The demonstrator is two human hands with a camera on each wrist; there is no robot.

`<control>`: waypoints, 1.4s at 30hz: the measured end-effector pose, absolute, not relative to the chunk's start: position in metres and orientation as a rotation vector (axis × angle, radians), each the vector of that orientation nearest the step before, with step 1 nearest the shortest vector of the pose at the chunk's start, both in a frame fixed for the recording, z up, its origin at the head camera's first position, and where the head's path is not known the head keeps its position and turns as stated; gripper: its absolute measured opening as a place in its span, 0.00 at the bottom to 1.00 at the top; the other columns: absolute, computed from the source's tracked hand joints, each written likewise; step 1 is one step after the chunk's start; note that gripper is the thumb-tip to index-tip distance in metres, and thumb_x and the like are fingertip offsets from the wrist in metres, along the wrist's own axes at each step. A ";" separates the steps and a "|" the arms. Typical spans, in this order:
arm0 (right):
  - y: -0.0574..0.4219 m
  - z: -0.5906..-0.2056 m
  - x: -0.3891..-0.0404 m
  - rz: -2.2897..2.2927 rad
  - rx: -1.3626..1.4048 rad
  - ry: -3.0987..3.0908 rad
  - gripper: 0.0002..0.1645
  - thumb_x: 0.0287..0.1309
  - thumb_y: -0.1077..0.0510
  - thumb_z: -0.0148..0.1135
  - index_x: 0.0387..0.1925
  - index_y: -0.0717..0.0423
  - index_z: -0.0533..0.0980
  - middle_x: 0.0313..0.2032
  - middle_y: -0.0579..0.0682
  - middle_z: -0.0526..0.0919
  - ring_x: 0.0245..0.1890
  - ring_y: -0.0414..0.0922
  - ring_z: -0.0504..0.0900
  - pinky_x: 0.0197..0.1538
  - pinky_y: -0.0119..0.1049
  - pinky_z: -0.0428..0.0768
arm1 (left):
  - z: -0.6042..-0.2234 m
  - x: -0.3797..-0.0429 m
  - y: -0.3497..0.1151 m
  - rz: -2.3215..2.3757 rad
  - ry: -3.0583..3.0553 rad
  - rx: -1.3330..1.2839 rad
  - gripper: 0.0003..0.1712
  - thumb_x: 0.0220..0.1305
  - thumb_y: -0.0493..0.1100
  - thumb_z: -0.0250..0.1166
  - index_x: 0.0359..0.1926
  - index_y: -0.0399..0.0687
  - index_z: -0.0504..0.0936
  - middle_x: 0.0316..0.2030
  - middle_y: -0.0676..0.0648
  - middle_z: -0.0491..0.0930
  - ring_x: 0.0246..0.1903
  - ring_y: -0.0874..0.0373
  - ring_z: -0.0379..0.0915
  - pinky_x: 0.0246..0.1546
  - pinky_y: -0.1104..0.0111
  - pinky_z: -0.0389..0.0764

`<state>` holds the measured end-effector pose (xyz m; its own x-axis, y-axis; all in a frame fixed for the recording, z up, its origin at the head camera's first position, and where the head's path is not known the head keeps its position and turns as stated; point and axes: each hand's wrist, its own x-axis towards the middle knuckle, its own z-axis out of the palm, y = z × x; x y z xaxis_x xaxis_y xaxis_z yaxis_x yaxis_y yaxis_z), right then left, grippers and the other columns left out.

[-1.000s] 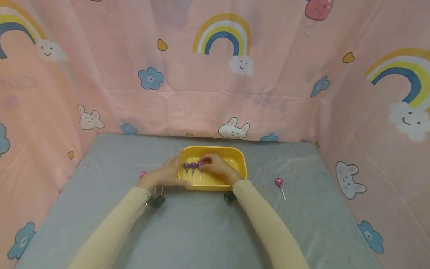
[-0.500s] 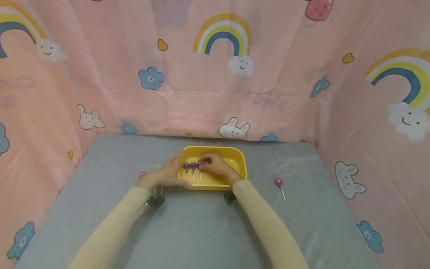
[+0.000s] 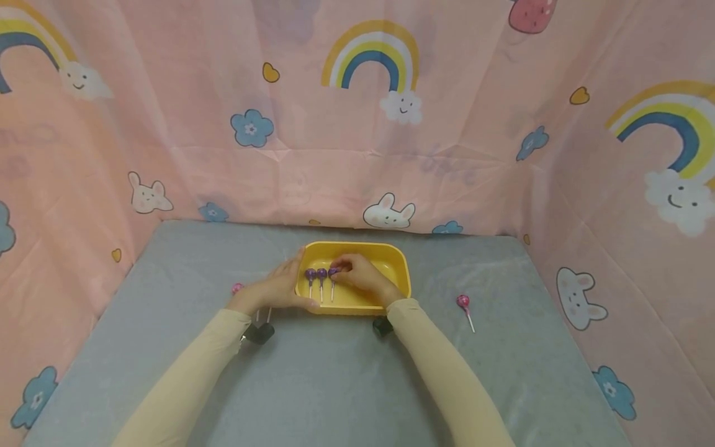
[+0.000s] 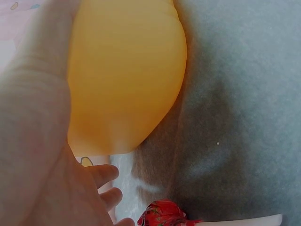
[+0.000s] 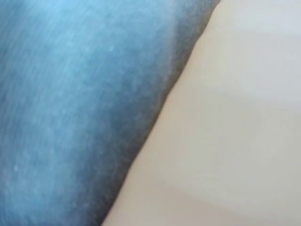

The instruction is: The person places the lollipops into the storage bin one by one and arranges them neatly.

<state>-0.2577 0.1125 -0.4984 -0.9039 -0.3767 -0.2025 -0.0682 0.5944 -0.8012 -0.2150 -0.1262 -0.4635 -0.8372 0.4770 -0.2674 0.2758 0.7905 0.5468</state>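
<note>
A yellow tray (image 3: 368, 310) stands on the grey table. Two purple lollipops, the left one (image 3: 310, 274) and the middle one (image 3: 321, 273), lie side by side in its left part, sticks toward the front. My right hand (image 3: 363, 276) reaches inside and pinches a third purple lollipop (image 3: 333, 290) near its head. At the tray's left end rests my left hand (image 3: 276, 290), fingers straight along the side and thumb at the front rim. Its other fingertips stand apart from the tray in the left wrist view. The right wrist view shows only sleeve and cloth.
A pink lollipop (image 3: 463, 302) lies on the table (image 3: 335, 379) at the right. Another pink lollipop head (image 3: 237, 288) peeks out behind my left wrist, with two sticks below; a red-wrapped lollipop (image 4: 162, 214) shows there close up. Patterned pink cloth (image 3: 313, 180) encloses the table.
</note>
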 end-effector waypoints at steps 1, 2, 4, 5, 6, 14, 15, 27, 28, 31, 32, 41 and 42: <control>0.113 -0.498 -0.258 -1.220 -0.361 2.475 0.18 0.63 0.51 0.66 0.53 0.50 0.80 0.44 0.46 0.84 0.43 0.44 0.79 0.53 0.35 0.81 | -0.463 -0.215 -0.126 0.704 2.585 0.568 0.81 0.46 0.73 0.72 0.78 0.45 0.24 0.76 0.27 0.44 0.76 0.30 0.43 0.75 0.40 0.50; 0.113 -0.498 -0.258 -1.222 -0.363 2.474 0.18 0.63 0.51 0.66 0.53 0.50 0.80 0.45 0.46 0.84 0.43 0.44 0.79 0.54 0.36 0.81 | -0.464 -0.216 -0.126 0.705 2.586 0.568 0.81 0.46 0.73 0.71 0.78 0.44 0.24 0.76 0.27 0.44 0.75 0.30 0.43 0.75 0.39 0.50; 0.113 -0.498 -0.258 -1.219 -0.363 2.474 0.17 0.63 0.51 0.66 0.52 0.49 0.80 0.45 0.46 0.84 0.43 0.44 0.79 0.53 0.36 0.81 | -0.464 -0.216 -0.127 0.701 2.588 0.567 0.81 0.45 0.74 0.71 0.77 0.44 0.24 0.76 0.27 0.44 0.75 0.30 0.43 0.75 0.39 0.50; 0.113 -0.498 -0.258 -1.219 -0.361 2.475 0.17 0.63 0.51 0.66 0.52 0.49 0.80 0.45 0.46 0.84 0.43 0.44 0.79 0.53 0.36 0.81 | -0.465 -0.217 -0.127 0.698 2.587 0.567 0.81 0.45 0.74 0.71 0.77 0.45 0.24 0.76 0.27 0.44 0.76 0.30 0.43 0.75 0.40 0.50; 0.113 -0.498 -0.258 -1.218 -0.359 2.477 0.17 0.63 0.51 0.66 0.52 0.49 0.80 0.45 0.46 0.84 0.43 0.44 0.79 0.53 0.36 0.81 | -0.466 -0.217 -0.127 0.694 2.589 0.568 0.81 0.45 0.74 0.71 0.77 0.45 0.24 0.76 0.28 0.44 0.76 0.31 0.43 0.75 0.40 0.50; 0.111 -0.501 -0.260 -1.228 -0.350 2.491 0.16 0.63 0.52 0.66 0.52 0.49 0.81 0.45 0.46 0.85 0.43 0.44 0.79 0.53 0.35 0.81 | -0.466 -0.218 -0.126 0.690 2.587 0.575 0.81 0.46 0.74 0.71 0.77 0.45 0.24 0.76 0.28 0.44 0.76 0.31 0.42 0.75 0.40 0.49; 0.111 -0.502 -0.260 -1.233 -0.349 2.489 0.16 0.63 0.52 0.66 0.52 0.49 0.81 0.45 0.46 0.85 0.43 0.44 0.79 0.53 0.35 0.81 | -0.466 -0.218 -0.126 0.689 2.588 0.576 0.81 0.46 0.74 0.71 0.77 0.45 0.24 0.76 0.28 0.44 0.76 0.31 0.42 0.75 0.40 0.49; 0.113 -0.502 -0.261 -1.247 -0.376 2.501 0.16 0.63 0.53 0.66 0.51 0.50 0.81 0.43 0.46 0.85 0.42 0.43 0.79 0.51 0.35 0.81 | -0.462 -0.217 -0.125 0.695 2.577 0.577 0.82 0.45 0.75 0.71 0.77 0.44 0.24 0.76 0.27 0.44 0.76 0.30 0.42 0.75 0.39 0.49; 0.113 -0.501 -0.261 -1.247 -0.377 2.504 0.16 0.63 0.53 0.66 0.51 0.50 0.81 0.43 0.46 0.85 0.42 0.44 0.79 0.52 0.35 0.81 | -0.462 -0.217 -0.125 0.697 2.575 0.573 0.82 0.45 0.75 0.71 0.77 0.45 0.23 0.76 0.27 0.44 0.76 0.30 0.41 0.75 0.39 0.49; 0.114 -0.500 -0.260 -1.242 -0.366 2.507 0.16 0.63 0.52 0.66 0.52 0.49 0.81 0.43 0.45 0.84 0.42 0.44 0.79 0.52 0.35 0.81 | -0.461 -0.216 -0.125 0.697 2.571 0.563 0.82 0.45 0.75 0.70 0.77 0.46 0.23 0.76 0.28 0.43 0.76 0.31 0.41 0.75 0.39 0.49; 0.114 -0.500 -0.260 -1.241 -0.363 2.506 0.16 0.62 0.52 0.66 0.52 0.49 0.81 0.43 0.45 0.84 0.42 0.44 0.79 0.52 0.35 0.81 | -0.461 -0.216 -0.125 0.698 2.569 0.558 0.82 0.44 0.75 0.71 0.77 0.46 0.23 0.76 0.28 0.43 0.76 0.31 0.40 0.75 0.40 0.49; 0.119 -0.497 -0.262 -1.244 -0.384 2.475 0.16 0.62 0.53 0.67 0.51 0.49 0.80 0.43 0.46 0.84 0.43 0.44 0.79 0.54 0.35 0.82 | -0.464 -0.217 -0.126 0.686 2.576 0.564 0.82 0.44 0.76 0.70 0.77 0.47 0.23 0.77 0.29 0.43 0.76 0.32 0.40 0.75 0.40 0.48; 0.120 -0.496 -0.262 -1.239 -0.387 2.476 0.16 0.62 0.53 0.67 0.51 0.50 0.80 0.43 0.46 0.84 0.44 0.45 0.79 0.54 0.36 0.82 | -0.464 -0.218 -0.126 0.686 2.577 0.565 0.82 0.44 0.76 0.70 0.77 0.47 0.23 0.77 0.29 0.43 0.76 0.32 0.41 0.75 0.40 0.48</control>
